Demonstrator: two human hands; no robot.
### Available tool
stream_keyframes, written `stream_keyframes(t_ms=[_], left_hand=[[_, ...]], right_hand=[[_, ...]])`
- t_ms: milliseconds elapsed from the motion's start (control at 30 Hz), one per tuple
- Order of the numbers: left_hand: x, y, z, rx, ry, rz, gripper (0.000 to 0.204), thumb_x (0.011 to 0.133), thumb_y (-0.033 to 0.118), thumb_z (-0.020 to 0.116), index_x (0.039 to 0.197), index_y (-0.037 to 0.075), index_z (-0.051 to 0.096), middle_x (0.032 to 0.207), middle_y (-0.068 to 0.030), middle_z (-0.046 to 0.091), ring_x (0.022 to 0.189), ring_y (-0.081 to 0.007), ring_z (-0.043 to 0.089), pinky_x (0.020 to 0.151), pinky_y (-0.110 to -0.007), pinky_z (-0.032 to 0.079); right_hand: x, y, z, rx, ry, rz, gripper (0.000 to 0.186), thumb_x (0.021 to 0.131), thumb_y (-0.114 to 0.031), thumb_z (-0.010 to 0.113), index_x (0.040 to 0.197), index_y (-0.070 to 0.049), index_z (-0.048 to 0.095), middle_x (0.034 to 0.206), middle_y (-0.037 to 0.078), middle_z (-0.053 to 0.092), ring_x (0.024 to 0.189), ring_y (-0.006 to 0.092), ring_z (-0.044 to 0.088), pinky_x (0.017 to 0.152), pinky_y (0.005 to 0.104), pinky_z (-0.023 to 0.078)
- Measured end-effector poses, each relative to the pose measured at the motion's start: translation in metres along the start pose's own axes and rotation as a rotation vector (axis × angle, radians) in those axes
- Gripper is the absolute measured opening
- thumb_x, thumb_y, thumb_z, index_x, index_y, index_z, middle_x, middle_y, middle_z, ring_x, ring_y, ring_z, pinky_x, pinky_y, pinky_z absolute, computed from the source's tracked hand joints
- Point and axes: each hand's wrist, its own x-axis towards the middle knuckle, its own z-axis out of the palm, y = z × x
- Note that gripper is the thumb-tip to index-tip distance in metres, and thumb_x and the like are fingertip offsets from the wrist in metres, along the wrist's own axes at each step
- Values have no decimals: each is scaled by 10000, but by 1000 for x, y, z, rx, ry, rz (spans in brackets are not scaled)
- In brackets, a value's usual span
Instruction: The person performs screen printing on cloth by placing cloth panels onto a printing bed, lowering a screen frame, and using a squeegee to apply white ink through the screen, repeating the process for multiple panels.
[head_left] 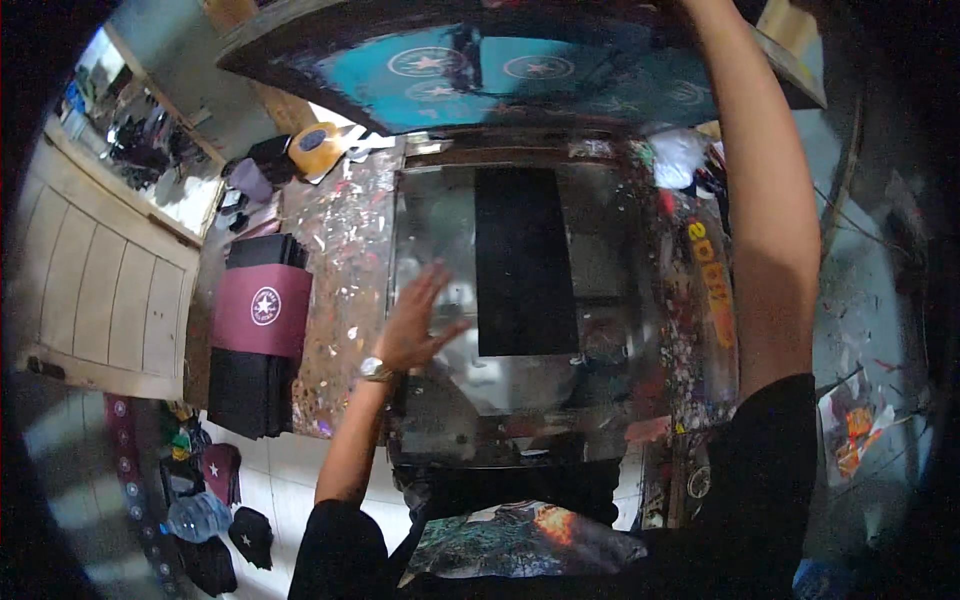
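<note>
My left hand [415, 325], with a watch [373, 368] on its wrist, is open over the left side of a glass plate [610, 390], fingers spread and nothing in them. To its right, a black fabric strip [525, 260] lies lengthwise on the glass. Above the far end, a screen-printing frame [740, 80] is tilted up, its teal mesh [490, 85] carrying round star designs. My right arm reaches up along the right side toward the frame's upper edge. The hand itself is beyond the top of the picture.
A stack of black fabric [245, 390] with a maroon printed piece [262, 308] across it lies on the paint-spattered table [350, 230] at left. Crumpled clear plastic [680, 158] sits at the far right. A water bottle [197, 517] is low at left, by a wooden door [105, 260].
</note>
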Motion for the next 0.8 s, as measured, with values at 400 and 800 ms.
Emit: stream_keyframes(t_ms=[400,800], left_hand=[[9,13,29,218,-291,118,1058,838,726,679,1609,77,357,1672,-93,365,1588,-291,221,1292,-529,111],[9,13,27,170,-272,129,1045,839,741,664,1589,65,397,1662,-89,384,1582,-294,240,1297,-521,112]], right_hand=[[-1,-1,-5,231,-36,-42,931,593,-658,917,1175,46,734,1158,222,748,1043,324,713,960,392,541],[-1,-11,-4,147,59,-3,972,584,-700,898,1181,48,732,1191,254,731,1084,336,703,970,399,537]])
